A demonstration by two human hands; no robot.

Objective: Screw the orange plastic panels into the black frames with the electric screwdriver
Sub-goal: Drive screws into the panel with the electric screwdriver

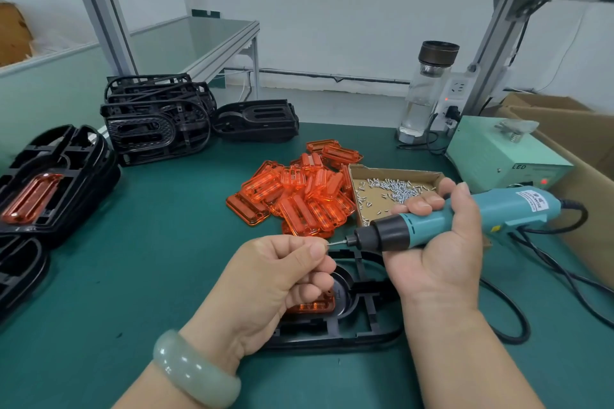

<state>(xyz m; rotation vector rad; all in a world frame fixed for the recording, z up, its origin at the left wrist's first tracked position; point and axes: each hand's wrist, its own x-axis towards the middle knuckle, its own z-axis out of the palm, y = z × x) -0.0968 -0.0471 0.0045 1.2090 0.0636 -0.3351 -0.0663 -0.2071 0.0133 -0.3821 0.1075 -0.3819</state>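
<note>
The green table [166, 276] held a black frame [349, 332] lying flat under both hands, with an orange panel [312, 305] seated in it. A heap of loose panels [299, 196] lay behind it, touching a cardboard tray [395, 173] of screws. The right hand [442, 242] gripped the screwdriver [465, 216], its bit pointing left. The left hand [279, 276] pinched a tiny screw [327, 244] at the bit's tip.
</note>
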